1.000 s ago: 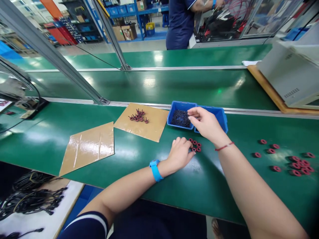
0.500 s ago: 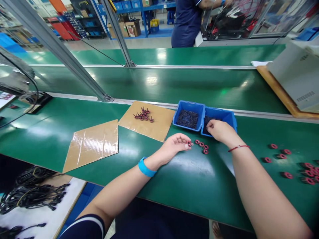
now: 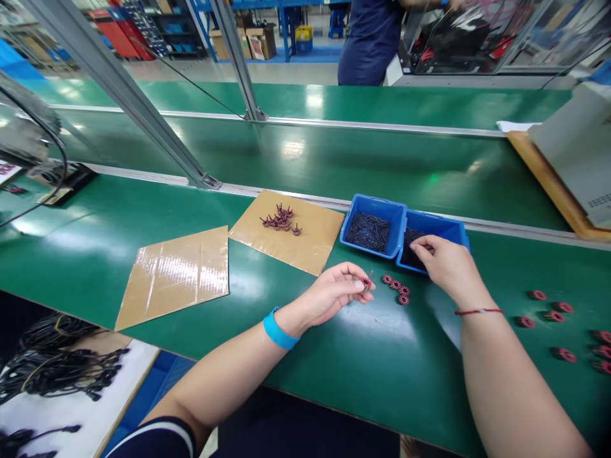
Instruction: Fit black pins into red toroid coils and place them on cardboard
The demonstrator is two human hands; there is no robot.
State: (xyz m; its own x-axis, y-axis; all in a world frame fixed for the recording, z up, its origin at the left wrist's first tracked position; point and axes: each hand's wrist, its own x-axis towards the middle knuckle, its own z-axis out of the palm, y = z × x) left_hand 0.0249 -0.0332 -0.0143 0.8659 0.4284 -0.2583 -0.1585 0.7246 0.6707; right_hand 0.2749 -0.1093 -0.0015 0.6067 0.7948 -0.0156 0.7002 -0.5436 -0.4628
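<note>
My left hand [image 3: 341, 291] pinches a small stator [image 3: 366, 283], a red-and-black toothed ring with a thin wire standing up from it. Just to its right, several similar stators [image 3: 396, 284] lie in a short bent row on the green bench. My right hand [image 3: 442, 257] is closed in a pinch over the right blue bin [image 3: 436, 222], fingertips at its dark contents. What those fingertips hold is too small to make out. The left blue bin [image 3: 398, 210], touching the other one, holds many short, thin black pieces [image 3: 368, 231].
On a cardboard sheet [image 3: 310, 251] sits a cluster of stators with black-sleeved leads [image 3: 279, 219]. Another cardboard sheet [image 3: 179, 270] lies left. More stators [image 3: 554, 316] are scattered right. A metal post [image 3: 143, 108] rises behind; black cables [image 3: 57, 356] lie lower left. A person [image 3: 370, 41] stands beyond.
My right hand has shifted slightly within the right bin, its fingers still pinched. My left hand keeps the stator, now turned so a wire shows. The whole view has shifted a little.
</note>
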